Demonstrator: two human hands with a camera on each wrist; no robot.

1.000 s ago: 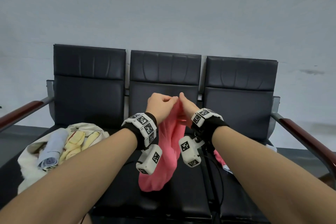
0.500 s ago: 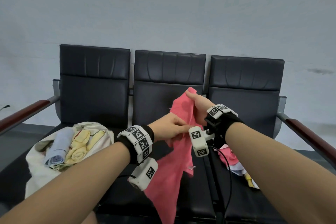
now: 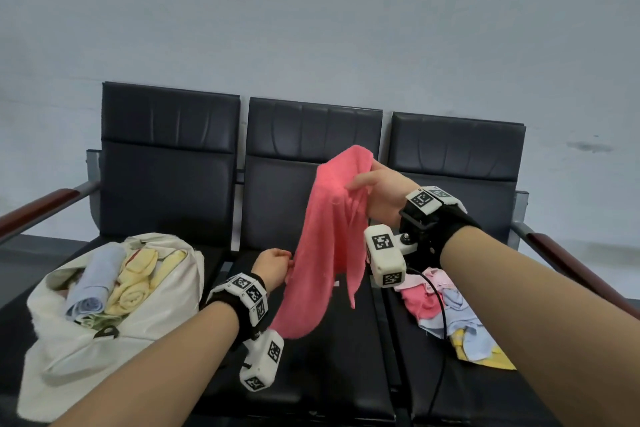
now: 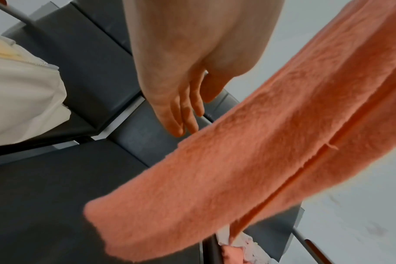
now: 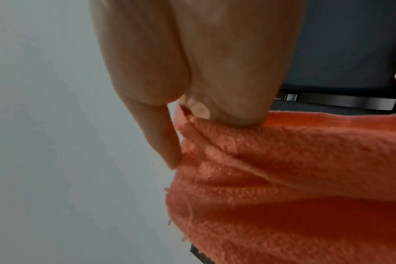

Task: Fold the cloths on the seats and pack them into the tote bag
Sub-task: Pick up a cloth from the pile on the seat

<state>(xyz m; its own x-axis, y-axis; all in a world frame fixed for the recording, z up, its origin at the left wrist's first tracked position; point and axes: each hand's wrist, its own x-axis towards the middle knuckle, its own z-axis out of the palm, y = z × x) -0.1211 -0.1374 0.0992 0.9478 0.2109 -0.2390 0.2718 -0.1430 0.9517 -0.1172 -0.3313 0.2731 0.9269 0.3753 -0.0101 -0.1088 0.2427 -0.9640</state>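
The right hand (image 3: 375, 196) pinches the top of the pink cloth (image 3: 325, 243), which hangs below it. The left hand (image 3: 273, 265), fingers loose, touches its side edge. It looks soft, light and floppy; best held by the corners.

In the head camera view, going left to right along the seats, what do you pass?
Tote bag holding rolled cloths → left hand → hanging pink cloth → right hand holding its top → pile of unfolded cloths.
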